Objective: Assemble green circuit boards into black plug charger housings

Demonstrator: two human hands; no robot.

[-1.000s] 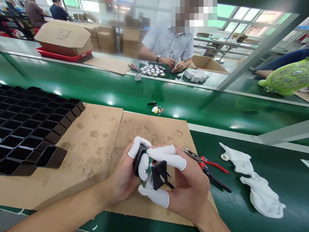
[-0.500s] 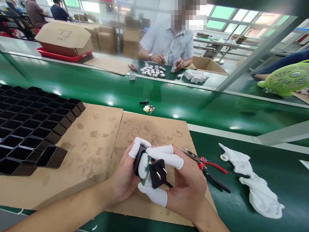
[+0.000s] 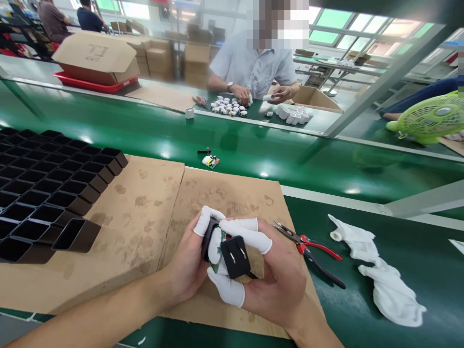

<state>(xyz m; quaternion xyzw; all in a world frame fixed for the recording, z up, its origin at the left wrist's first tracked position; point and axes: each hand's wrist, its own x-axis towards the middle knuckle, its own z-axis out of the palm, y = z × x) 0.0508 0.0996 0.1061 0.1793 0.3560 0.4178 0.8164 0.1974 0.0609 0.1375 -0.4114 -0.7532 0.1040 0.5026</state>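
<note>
Wrapped in my left hand (image 3: 189, 263) is a black plastic case (image 3: 206, 237), its opening turned right. My right hand (image 3: 277, 273), with white finger cots on its fingertips, grips a circuit board (image 3: 215, 246) covered partly by a white lump. The board is partly inside the case's opening. Beside it, between my right fingers, sits a black plug cap (image 3: 235, 257) with two metal prongs facing up toward me. A short black cable shows behind the cap. My fingers hide the far side of the board.
Rows of empty black cases (image 3: 54, 193) stand on cardboard (image 3: 141, 193) at left. Red-and-black pliers (image 3: 304, 244) and white gloves (image 3: 391, 285) lie at right. A loose circuit board (image 3: 210, 161) rests on the green belt (image 3: 145, 140). Across it, a co-worker handles white parts (image 3: 228, 106).
The board sits slightly deeper in the case, and the plug cap has shifted a little left with my right hand. On the belt, the loose board and white case moved left.
</note>
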